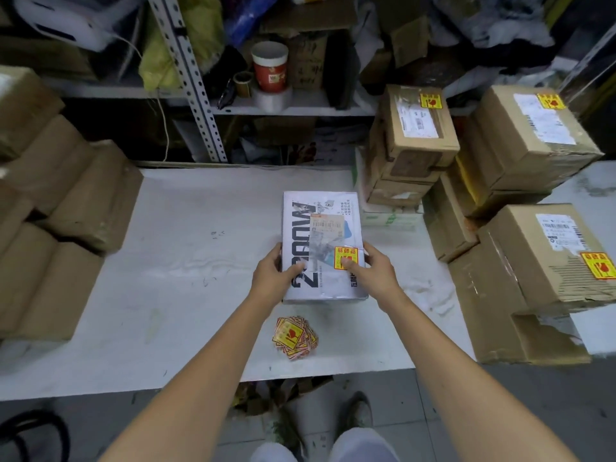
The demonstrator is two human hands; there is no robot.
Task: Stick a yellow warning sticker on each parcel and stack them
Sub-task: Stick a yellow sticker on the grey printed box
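Room is left at the middle of the white worktable point(186, 261) for a single white printed parcel point(320, 208), which is taken here as the reference for everything else. To the left of it, plain brown cartons point(66, 208) are heaped in steps. No yellow label is seen on them, so they are judged to be waiting. To the right of it, labelled cartons point(520, 141) are stacked in several piles, the top ones showing yellow stickers, which suggests that finished work is put there.

The parcel itself is laid flat, so that its top face is offered for labelling. Its left edge is gripped by the left hand point(271, 278), thumb on top and fingers curled down the side, apparently to stop it sliding. Its right edge is held by the right hand point(373, 271), fingers wrapped round the side and thumb laid on top. Just nearer the person than the parcel, a loose heap of spare stickers point(294, 335) is kept within easy reach.

A yellow warning sticker point(343, 253) is pressed under the right thumb near the parcel's right edge, probably to be rubbed down. Sticking is judged nearly done for this parcel; stacking is not yet begun.
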